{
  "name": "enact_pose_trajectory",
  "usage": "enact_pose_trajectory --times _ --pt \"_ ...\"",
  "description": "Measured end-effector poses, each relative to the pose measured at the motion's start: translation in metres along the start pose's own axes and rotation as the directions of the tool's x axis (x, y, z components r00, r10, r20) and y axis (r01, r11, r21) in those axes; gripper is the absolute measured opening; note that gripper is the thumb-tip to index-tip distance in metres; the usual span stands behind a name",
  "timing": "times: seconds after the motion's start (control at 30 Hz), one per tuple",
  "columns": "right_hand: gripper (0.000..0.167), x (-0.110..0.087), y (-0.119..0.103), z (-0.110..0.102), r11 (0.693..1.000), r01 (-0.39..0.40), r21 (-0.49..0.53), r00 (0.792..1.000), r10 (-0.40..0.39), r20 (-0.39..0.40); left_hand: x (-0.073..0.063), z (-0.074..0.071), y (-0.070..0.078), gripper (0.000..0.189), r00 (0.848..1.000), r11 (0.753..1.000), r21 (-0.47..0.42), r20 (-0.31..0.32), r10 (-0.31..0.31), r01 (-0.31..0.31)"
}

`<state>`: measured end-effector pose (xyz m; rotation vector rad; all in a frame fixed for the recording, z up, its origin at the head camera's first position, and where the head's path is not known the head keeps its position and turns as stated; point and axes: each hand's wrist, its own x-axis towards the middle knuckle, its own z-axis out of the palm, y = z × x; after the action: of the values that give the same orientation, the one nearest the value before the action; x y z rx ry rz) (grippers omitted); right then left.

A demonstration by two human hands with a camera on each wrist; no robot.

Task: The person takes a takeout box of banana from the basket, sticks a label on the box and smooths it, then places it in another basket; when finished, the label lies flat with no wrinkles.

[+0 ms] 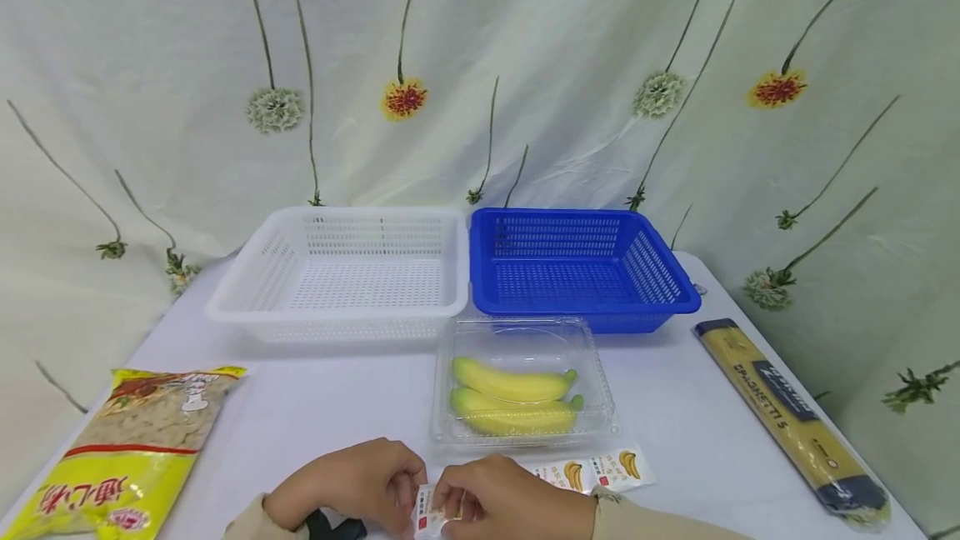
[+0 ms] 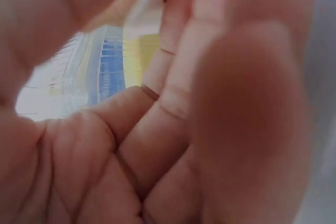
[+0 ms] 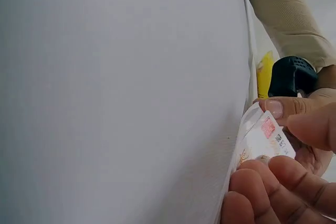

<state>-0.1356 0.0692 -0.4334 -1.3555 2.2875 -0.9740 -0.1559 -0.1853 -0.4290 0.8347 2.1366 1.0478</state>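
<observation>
Both hands meet at the table's front edge around a small white printed label (image 1: pixel 426 510). My left hand (image 1: pixel 372 482) pinches the label from its left side, the thumb lying along its edge in the right wrist view. Curled fingers of my right hand (image 1: pixel 498 497) grip the label's other side. In that view the label (image 3: pixel 269 139) shows a red square and small print. A strip of similar banana labels (image 1: pixel 618 469) lies flat past the right hand, partly hidden by it. Behind the hands, a clear plastic clamshell box (image 1: pixel 525 338) holds two yellow-green bananas (image 1: pixel 513 413).
A white basket (image 1: pixel 337 327) and a blue basket (image 1: pixel 585 317) stand side by side at the back. At the left lies a yellow bag of dry food (image 1: pixel 123 461). A long pack of spaghetti (image 1: pixel 787 419) lies along the right edge. A flowered curtain (image 1: pixel 555 65) hangs behind the table.
</observation>
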Motion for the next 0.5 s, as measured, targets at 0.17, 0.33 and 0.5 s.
enact_pose_trajectory --times 0.17,0.33,0.5 --pt "0.013 0.0047 -0.0006 0.0031 0.997 -0.065 0.048 0.997 0.067 -0.031 0.0015 -0.0004 -0.0003 0.008 0.995 0.971 -0.239 0.093 0.034 -0.010" --pt "0.022 0.0074 -0.0021 0.0042 0.993 -0.096 0.069 0.993 0.100 -0.062 0.0035 -0.0005 -0.0004 0.015 0.987 0.937 -0.348 0.149 0.064 -0.009" --pt "0.021 0.0070 -0.0027 0.0042 0.990 -0.107 0.095 0.991 0.113 -0.070 0.0040 -0.0002 -0.0015 0.017 0.986 0.930 -0.367 0.155 0.058 0.003"
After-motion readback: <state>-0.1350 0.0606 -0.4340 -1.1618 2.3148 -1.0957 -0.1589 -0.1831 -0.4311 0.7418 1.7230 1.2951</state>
